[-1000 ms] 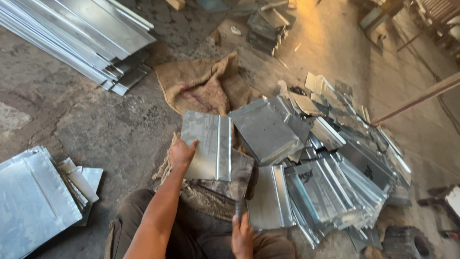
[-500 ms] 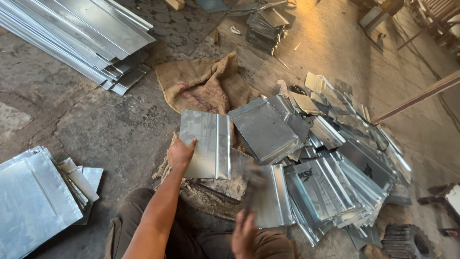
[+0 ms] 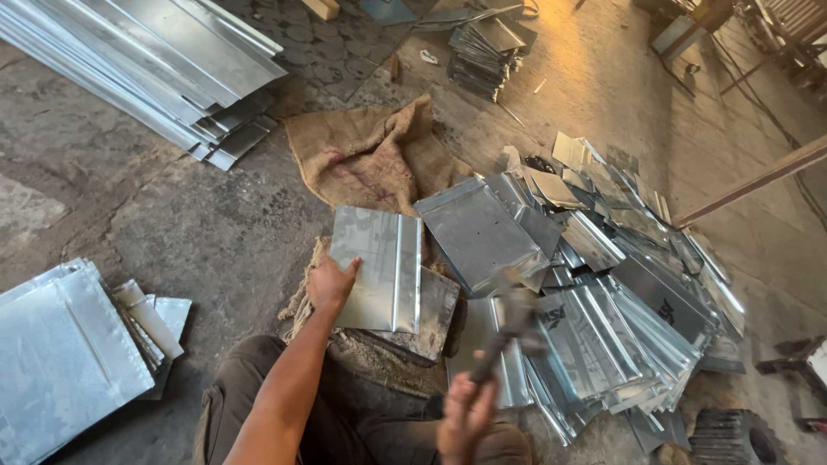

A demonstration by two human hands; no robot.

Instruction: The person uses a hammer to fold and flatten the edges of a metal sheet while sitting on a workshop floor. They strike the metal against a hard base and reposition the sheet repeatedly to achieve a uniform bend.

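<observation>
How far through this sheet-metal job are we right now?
Possibly done: a flat stack of sheets lies at the person's left. In hand: the left hand steadies a ribbed sheet on a block while the right hand holds a blurred hammer. Left: a big loose pile to the right.
</observation>
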